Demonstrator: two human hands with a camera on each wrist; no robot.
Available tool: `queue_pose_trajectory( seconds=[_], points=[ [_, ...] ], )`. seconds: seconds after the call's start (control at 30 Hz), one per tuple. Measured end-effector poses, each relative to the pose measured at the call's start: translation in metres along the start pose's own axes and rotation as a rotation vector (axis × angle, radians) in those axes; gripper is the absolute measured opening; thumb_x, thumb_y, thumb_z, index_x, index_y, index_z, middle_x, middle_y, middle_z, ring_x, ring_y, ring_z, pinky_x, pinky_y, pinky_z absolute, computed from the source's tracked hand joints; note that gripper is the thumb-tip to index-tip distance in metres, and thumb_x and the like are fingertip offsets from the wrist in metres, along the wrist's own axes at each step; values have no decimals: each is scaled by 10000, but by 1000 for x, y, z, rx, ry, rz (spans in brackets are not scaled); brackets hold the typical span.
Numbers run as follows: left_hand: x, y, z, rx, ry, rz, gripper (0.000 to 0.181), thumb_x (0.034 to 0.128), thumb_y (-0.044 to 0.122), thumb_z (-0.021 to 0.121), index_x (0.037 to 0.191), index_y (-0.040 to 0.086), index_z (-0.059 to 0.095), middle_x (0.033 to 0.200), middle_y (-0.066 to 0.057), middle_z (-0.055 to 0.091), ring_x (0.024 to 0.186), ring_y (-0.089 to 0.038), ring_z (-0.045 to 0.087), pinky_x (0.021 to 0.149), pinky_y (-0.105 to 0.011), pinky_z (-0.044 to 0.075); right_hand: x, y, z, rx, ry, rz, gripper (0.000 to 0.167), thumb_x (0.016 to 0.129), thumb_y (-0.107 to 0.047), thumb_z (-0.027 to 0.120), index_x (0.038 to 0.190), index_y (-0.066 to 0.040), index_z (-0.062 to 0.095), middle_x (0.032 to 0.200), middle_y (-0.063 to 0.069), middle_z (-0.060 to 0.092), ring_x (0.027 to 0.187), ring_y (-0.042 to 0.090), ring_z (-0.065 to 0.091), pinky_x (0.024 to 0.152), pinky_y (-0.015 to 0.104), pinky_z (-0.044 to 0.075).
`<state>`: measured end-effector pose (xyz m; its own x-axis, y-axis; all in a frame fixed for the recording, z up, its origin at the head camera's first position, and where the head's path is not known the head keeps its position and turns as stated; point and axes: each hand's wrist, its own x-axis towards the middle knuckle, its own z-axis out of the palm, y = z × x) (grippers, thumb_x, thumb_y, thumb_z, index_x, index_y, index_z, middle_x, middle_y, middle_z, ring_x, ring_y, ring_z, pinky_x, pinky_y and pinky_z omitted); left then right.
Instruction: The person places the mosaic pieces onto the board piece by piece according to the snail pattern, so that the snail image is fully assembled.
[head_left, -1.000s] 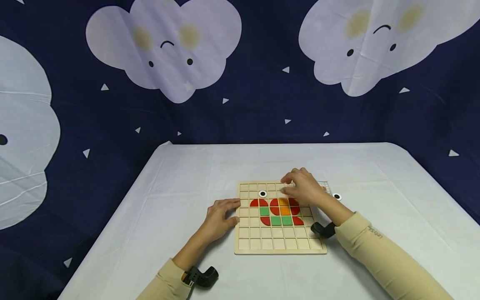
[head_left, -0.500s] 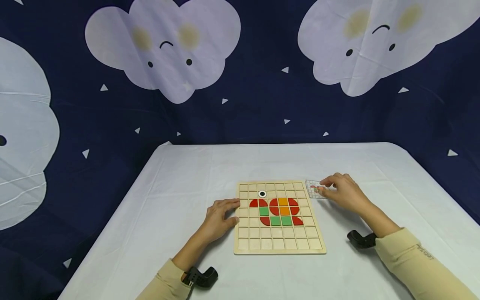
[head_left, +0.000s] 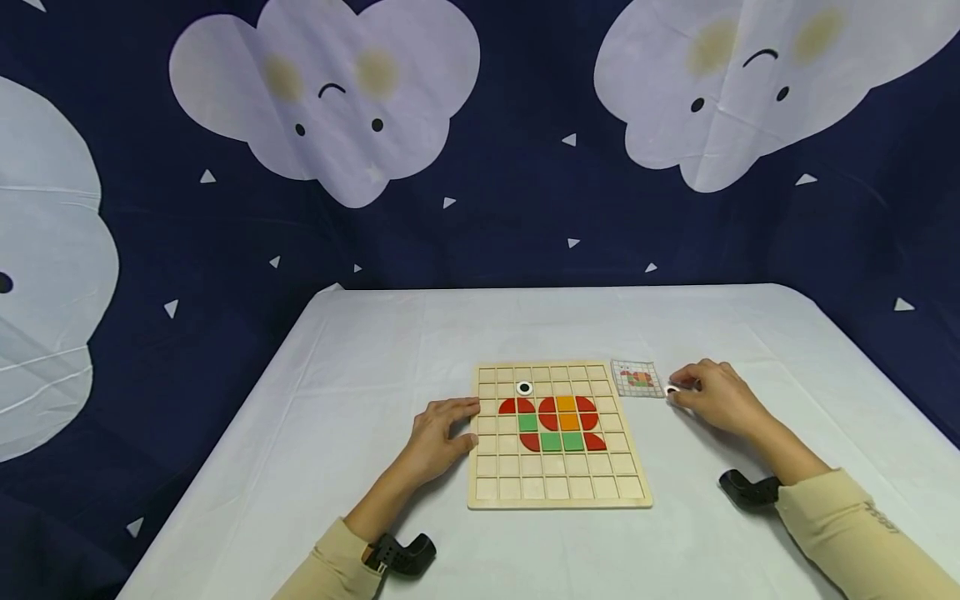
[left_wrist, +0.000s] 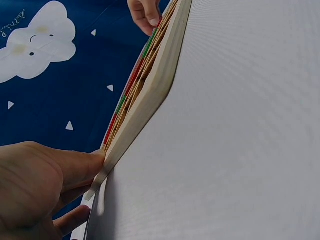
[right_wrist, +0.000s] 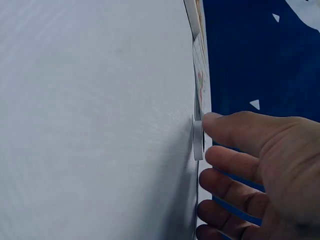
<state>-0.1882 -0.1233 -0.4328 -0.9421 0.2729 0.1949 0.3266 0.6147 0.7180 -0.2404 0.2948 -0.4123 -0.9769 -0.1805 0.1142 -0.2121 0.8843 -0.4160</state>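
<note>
My left hand rests against the left edge of a wooden grid board, its thumb and fingers apart on the rim. Red, green and orange pieces fill some of the board's squares. A white eye disc with a black centre lies near the top of the board. My right hand is right of the board, thumb and fingertips around another white eye disc on the table. In the right wrist view the thumb and forefinger stand apart at that disc; whether they press it cannot be told.
A small gridded card with a coloured pattern lies between the board and my right hand. White cloth covers the table. A dark blue curtain with clouds hangs behind.
My right hand has moved right from above the board, past the card, to the second eye disc. The card is now uncovered. My left hand has stayed at the board's edge.
</note>
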Motion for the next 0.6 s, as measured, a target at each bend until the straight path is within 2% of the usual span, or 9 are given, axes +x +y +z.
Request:
queue_pose_trajectory(
  seconds=[0.1,0.37,0.6],
  points=[
    [0,-1,0,5,4,4,446,796,91,701,1231,36,616,1356,-57,564,1263,-306,443,1047,-561,241,0,1,1,3,-4,-1,332,802,-199,690,1057,13,677,996,205,657,920,330,526,755,448,394],
    [-1,0,0,1,9,4,445,792,93,705,1227,45,620,1353,-51,567,1259,-304,448,1055,-554,240,-1,0,2,1,-2,16,331,785,-205,704,1038,8,684,980,191,631,875,290,480,706,362,336],
    [0,-1,1,5,4,-1,449,796,87,699,1233,37,614,1358,-60,562,1262,-307,441,1049,-557,237,-2,0,1,-8,3,10,325,787,-205,710,1034,5,689,963,180,645,864,279,484,699,351,334]
  ],
)
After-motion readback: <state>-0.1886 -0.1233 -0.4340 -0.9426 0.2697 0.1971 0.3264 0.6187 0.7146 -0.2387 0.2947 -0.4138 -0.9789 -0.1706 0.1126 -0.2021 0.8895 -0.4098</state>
